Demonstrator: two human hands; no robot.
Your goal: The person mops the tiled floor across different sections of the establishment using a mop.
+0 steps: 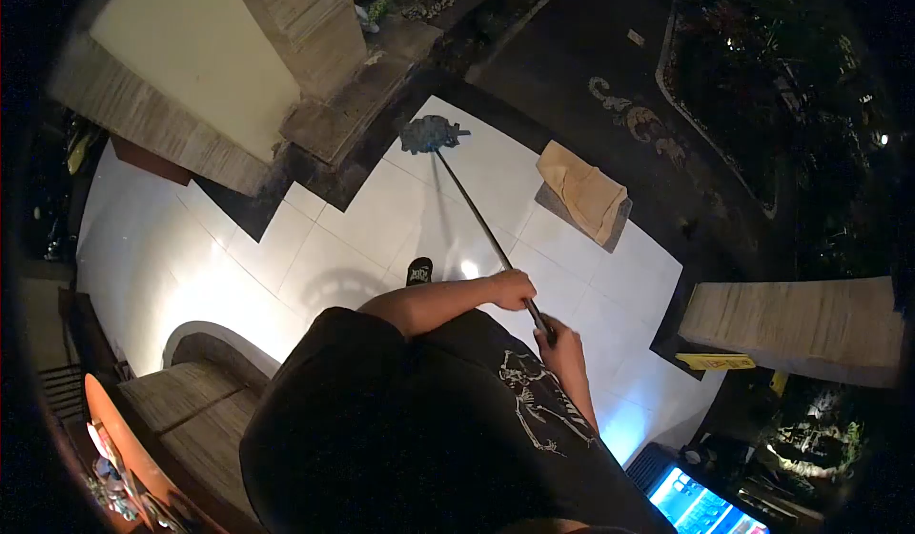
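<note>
A long dark mop pole runs from the lower right up to a grey mop head, which lies on the white tiles near the far edge of the floor. My left hand is wrapped round the pole, with its forearm crossing in front of my dark shirt. Closer to my body, at the pole's end, my right hand is closed round it as well. One dark shoe shows on the tiles below the pole.
A tan cloth lies over a grey mat at the floor's right edge. Stone-clad pillars rise at upper left and at right, near a yellow sign. A lit blue screen is at lower right, an orange rounded object at lower left.
</note>
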